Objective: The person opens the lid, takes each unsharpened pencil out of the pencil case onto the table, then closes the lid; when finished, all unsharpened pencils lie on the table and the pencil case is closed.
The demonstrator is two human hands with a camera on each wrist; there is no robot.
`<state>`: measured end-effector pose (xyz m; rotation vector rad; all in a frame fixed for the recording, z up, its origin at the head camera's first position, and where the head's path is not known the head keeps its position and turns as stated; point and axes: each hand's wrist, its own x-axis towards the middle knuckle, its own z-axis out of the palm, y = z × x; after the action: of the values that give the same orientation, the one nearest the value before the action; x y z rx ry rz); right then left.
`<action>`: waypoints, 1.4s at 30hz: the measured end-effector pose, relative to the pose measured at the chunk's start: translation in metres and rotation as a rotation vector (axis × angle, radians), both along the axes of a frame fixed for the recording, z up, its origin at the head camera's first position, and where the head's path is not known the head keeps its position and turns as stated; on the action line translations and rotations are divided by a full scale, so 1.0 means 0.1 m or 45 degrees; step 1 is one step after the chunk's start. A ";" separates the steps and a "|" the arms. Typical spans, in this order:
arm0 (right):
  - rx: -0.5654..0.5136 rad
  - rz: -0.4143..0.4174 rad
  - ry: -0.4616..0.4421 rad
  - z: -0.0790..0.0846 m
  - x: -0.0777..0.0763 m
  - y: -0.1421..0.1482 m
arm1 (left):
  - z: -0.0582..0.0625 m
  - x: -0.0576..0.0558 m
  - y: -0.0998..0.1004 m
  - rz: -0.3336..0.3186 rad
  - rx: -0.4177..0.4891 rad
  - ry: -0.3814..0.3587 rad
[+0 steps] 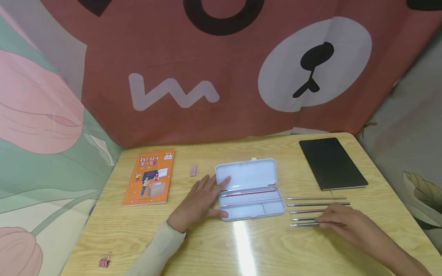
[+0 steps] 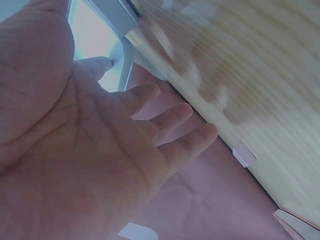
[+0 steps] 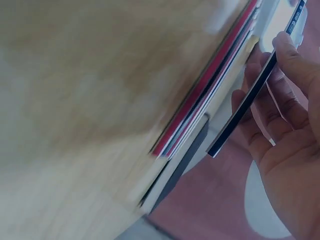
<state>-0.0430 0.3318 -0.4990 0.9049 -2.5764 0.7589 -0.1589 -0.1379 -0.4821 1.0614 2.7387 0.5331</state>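
Note:
A pale blue pencil case (image 1: 246, 175) lies with its lid folded back and a few pencils (image 1: 248, 193) in its long compartment. My left hand (image 1: 200, 199) rests at its left end, index finger on the lid, thumb at the front corner. In the left wrist view, that hand's fingers stretch out, loosely spread. To the right of the case, several pencils (image 1: 316, 198) are laid in a row. Over the nearest ones, my right hand (image 1: 348, 223) pinches a dark pencil (image 3: 245, 102) between thumb and fingers, seen tilted in the right wrist view.
A black notebook (image 1: 333, 163) lies behind the pencil row. On the left are an orange book (image 1: 149, 178) and a small pink eraser (image 1: 193, 170). A pink binder clip (image 1: 104, 260) sits near the table's front left. A printed cloth (image 1: 193, 115) hangs behind the table.

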 end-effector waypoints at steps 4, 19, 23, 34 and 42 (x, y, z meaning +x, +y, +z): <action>0.035 -0.030 0.058 -0.07 0.11 0.11 | 0.00 0.00 -0.01 0.007 0.005 -0.007; 0.255 -0.144 -0.059 -0.17 0.23 0.11 | -0.01 0.00 -0.01 0.013 0.017 -0.025; 0.241 -0.156 -0.046 -0.17 0.24 0.11 | 0.00 0.01 -0.01 0.011 0.016 -0.021; 0.252 -0.230 -0.078 -0.13 0.24 0.07 | 0.00 0.01 -0.01 0.006 0.005 -0.026; 0.258 -0.166 0.039 0.09 -0.01 -0.09 | -0.01 0.00 0.00 0.004 -0.006 -0.020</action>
<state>-0.0441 0.3232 -0.4905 0.7880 -2.6893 0.4510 -0.1585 -0.1378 -0.4826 1.0470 2.7272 0.5330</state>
